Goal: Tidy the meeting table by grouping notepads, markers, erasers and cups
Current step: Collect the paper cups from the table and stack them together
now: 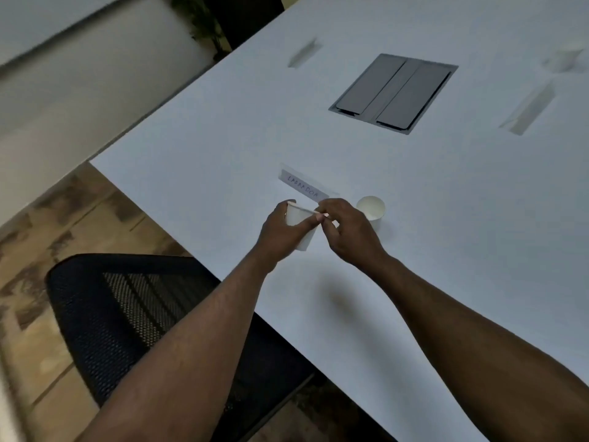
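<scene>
Just behind both hands [315, 231] — name card [302, 186] "LABRADOR"

Far cup [565, 57] is blurred at the right edge; left hand [280, 232] hides much of the held cup [298, 218].

"LABRADOR", handwritten on the folded name card [303, 187]

White table [414, 193] with grey cable hatch [393, 93]; black mesh chair [127, 314]; patterned brown floor [47, 237]; dim light.
</scene>
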`<state>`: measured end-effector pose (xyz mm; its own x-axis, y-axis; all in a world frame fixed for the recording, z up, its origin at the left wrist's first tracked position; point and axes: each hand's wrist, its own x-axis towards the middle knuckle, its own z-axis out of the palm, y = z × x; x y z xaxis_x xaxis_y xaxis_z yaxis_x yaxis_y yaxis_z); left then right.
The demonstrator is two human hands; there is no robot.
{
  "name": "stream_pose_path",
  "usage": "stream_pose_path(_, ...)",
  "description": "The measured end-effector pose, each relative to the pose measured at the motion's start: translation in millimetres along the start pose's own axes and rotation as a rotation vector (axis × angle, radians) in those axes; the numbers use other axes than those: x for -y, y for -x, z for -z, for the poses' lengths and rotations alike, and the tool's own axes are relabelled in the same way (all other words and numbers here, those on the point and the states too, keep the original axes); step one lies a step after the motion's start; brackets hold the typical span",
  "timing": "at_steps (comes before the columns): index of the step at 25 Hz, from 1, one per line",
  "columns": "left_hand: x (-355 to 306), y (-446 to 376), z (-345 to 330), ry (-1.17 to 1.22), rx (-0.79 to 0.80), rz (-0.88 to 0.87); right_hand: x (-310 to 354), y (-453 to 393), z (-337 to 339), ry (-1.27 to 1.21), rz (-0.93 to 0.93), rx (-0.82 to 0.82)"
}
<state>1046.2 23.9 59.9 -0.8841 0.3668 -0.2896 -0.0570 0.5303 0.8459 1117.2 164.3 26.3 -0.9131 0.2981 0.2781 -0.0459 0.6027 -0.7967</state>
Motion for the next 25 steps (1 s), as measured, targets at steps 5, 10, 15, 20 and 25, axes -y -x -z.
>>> stream_pose_path(5,-69,33,133,-0.094,-0.085,-0.238,129,-58,-5,-0.023,0.18,-0.029)
stream_pose_path(10,-57,107,287,-0.13,-0.235,-0.37,284,-67,-69,-0.053,0.409,-0.053)
stream_pose_path(15,27,181,433,-0.127,-0.419,-0.356,410,-43,-188,-0.057,0.583,0.044)
stream_pose_path(20,122,221,523,-0.095,-0.645,-0.272,490,-24,-300,0.052,0.736,0.156)
stream_pose_path(25,226,213,582,0.005,-0.738,-0.126,518,-25,-425,0.163,0.688,0.347)
